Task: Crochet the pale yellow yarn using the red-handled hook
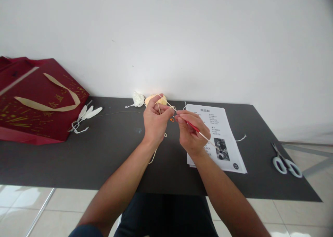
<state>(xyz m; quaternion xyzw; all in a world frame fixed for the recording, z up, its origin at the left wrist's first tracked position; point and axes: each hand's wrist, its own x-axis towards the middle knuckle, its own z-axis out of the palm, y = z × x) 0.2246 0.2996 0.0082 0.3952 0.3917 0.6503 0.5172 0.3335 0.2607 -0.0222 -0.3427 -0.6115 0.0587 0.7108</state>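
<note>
My left hand (157, 121) is raised over the dark table with cream yarn (166, 102) looped over its lifted index finger. Its thumb and a finger pinch a small bit of the yarn close to the hook tip. In my right hand (194, 131) is a crochet hook (193, 126) with a red grip and a pale shaft, its tip touching the yarn at the left fingertips. A yarn tail (154, 156) hangs below my left wrist. Behind the hands lie a yellowish ball of yarn (156, 99) and a white ball of yarn (138, 99). A small orange stitch marker (172, 120) shows between the hands.
Printed sheets (229, 160) lie partly under my right hand. Scissors (284, 162) with pale handles rest at the table's right end. A dark red gift bag (39, 102) lies on the left, white leaf-shaped pieces (87, 114) beside it. The wall (166, 39) closes off the table's back edge.
</note>
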